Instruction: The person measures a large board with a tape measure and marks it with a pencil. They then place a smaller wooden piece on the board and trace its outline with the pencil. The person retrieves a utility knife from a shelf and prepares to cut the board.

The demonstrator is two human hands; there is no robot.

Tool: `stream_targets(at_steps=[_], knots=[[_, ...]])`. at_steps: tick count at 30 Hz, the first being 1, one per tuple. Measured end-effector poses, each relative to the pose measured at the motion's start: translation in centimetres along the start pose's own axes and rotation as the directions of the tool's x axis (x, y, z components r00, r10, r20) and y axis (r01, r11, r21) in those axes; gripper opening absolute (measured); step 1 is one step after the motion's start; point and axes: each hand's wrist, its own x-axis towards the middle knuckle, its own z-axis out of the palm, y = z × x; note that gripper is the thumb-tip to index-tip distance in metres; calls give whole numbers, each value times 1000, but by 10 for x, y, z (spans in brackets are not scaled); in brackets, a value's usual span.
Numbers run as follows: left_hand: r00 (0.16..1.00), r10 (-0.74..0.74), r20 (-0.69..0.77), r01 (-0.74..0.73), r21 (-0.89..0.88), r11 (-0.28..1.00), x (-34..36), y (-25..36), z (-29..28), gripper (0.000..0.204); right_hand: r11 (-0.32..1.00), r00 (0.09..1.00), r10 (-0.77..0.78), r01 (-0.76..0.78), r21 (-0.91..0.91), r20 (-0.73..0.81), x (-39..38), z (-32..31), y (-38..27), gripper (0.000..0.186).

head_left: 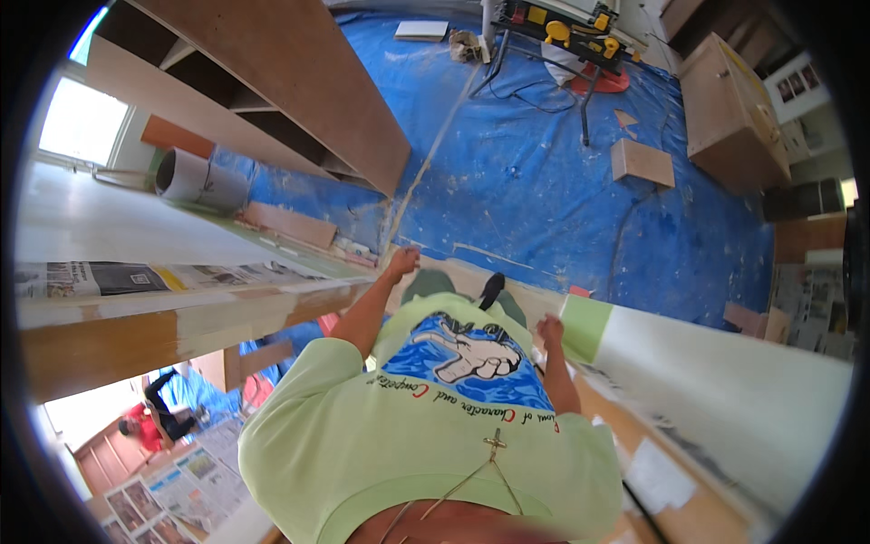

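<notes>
Left hand [401, 263] is closed over the edge of the long white-painted board [136, 238]; right hand [549, 330] is curled on the other white panel [725, 381], grip detail unclear. Best to keep both grips firm and level, and watch footing on the blue tarp [544, 181].

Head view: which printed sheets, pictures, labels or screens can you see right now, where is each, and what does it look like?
Newspaper strip: on the left board's edge, left of the left hand; grey print, dark photo.
Newspaper pages: floor, lower left; colour photos.
Shirt graphic: between the forearms, left of the right hand; white hand on blue.
Framed pictures: upper right; small dark squares on white.
</notes>
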Motion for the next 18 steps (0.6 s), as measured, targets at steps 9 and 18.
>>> stream_targets(at_steps=[9, 18], knots=[[988, 55, -141, -66, -70, 995, 96, 90, 68, 31, 980, 976, -200, 200, 4, 90, 169, 36, -294, 25], [983, -154, -97, 145, -92, 985, 278, 215, 12, 19, 987, 967, -103, 128, -98, 233, 261, 192, -384, 22]])
